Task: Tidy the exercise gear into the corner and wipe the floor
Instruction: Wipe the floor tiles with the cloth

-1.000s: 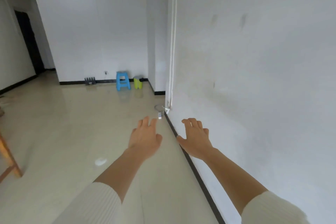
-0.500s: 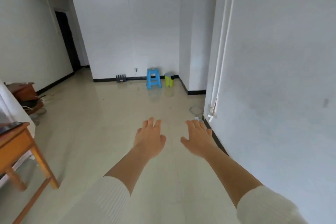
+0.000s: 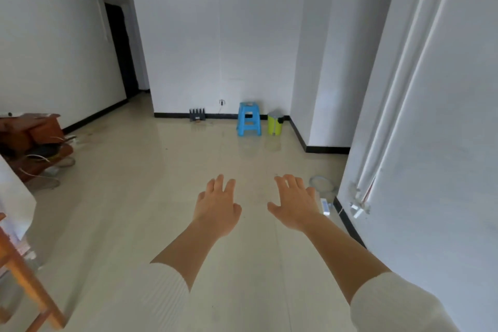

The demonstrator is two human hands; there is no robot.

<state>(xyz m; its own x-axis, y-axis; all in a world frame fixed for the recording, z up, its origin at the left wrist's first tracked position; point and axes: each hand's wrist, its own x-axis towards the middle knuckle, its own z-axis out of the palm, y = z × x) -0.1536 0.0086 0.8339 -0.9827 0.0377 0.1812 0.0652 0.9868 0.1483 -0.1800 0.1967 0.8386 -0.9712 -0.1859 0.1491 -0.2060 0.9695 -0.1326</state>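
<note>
While empty, left hand [image 3: 217, 209], right hand [image 3: 295, 205] above floor [image 3: 161, 197] beside wall [image 3: 444, 143].

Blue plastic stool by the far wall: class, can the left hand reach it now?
Probably not: the left hand hovers far short of the blue plastic stool, though nothing blocks the floor between.

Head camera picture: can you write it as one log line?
left hand: open, empty | right hand: open, empty | ahead on floor: blue stool, yellow-green bin beside it
</note>
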